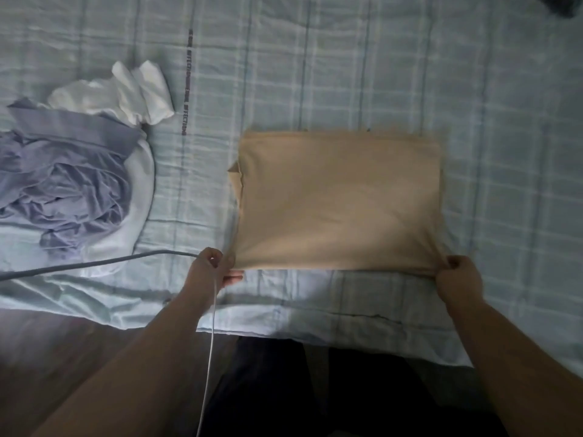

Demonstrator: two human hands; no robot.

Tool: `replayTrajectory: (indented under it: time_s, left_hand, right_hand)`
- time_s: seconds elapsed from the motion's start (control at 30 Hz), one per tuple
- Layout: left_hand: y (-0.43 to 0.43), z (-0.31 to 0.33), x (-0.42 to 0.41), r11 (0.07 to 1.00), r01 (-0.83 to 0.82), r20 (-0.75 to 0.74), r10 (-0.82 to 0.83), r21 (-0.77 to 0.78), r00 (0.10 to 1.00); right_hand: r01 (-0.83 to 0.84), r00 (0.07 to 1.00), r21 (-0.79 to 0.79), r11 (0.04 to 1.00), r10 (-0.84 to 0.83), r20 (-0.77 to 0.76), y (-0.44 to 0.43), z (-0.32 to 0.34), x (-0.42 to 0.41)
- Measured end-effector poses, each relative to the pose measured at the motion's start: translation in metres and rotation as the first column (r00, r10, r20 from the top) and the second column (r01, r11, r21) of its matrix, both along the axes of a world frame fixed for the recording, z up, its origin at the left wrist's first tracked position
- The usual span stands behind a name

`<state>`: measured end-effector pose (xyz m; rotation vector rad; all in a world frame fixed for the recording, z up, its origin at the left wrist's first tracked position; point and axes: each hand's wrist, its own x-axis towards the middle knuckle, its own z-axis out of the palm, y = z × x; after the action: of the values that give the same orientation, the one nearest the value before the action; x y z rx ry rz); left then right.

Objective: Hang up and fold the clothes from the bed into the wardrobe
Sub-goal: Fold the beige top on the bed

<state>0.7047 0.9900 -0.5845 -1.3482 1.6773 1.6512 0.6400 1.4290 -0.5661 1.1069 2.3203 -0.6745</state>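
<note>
A tan garment (pixel 340 200) lies folded into a flat rectangle on the bed, right of centre. My left hand (pixel 214 268) pinches its near left corner. At the near right corner, my right hand (pixel 459 274) grips the fabric with curled fingers. A crumpled lilac garment (pixel 63 184) sits at the left on a pale white cloth (pixel 138 200). Behind the lilac one lies a bunched white garment (pixel 126 93).
The pale blue checked bedcover (pixel 315 58) spreads across the view, its near edge (pixel 315 326) just beyond my legs. A grey cable (pixel 94 263) runs from the left to my left hand, and a thin white cord (pixel 211 342) hangs beside my left forearm. Something dark (pixel 564 4) shows at the top right.
</note>
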Motion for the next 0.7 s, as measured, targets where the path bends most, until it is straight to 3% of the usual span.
replayTrajectory:
  time_s: [0.2,0.33,0.4,0.47,0.53,0.6,0.7]
  left_hand:
    - [0.014,-0.002,0.005,0.976,0.161,0.079,-0.151,-0.144,0.985]
    - [0.011,0.002,-0.016,0.865,0.42,0.19,-0.379,-0.274,0.906]
    - [0.006,0.007,-0.026,0.693,0.628,0.309,-0.547,-0.355,0.778]
    - [0.005,0.01,-0.033,0.498,0.72,0.334,-0.655,-0.484,0.678]
    - [0.013,0.013,-0.04,0.301,0.673,0.248,-0.767,-0.675,0.592]
    - [0.029,0.011,-0.048,0.097,0.577,0.207,-0.875,-0.811,0.438]
    - [0.057,-0.006,-0.057,-0.056,0.5,0.193,-0.954,-0.864,0.227]
  right_hand:
    - [-0.143,0.989,0.004,0.99,0.143,-0.033,-0.001,-0.008,0.014]
    - [-0.138,0.984,0.022,0.99,0.14,-0.108,-0.003,-0.011,0.012]
    - [-0.198,0.967,0.083,0.977,0.208,-0.145,-0.001,-0.011,0.009]
    - [-0.3,0.916,0.151,0.942,0.328,-0.229,-0.004,-0.011,0.006]
    - [-0.454,0.802,0.233,0.86,0.508,-0.315,-0.013,-0.012,0.0]
    - [-0.61,0.656,0.288,0.738,0.674,-0.339,-0.027,-0.014,-0.009]
    - [-0.764,0.507,0.289,0.577,0.813,-0.286,-0.042,-0.027,-0.021]
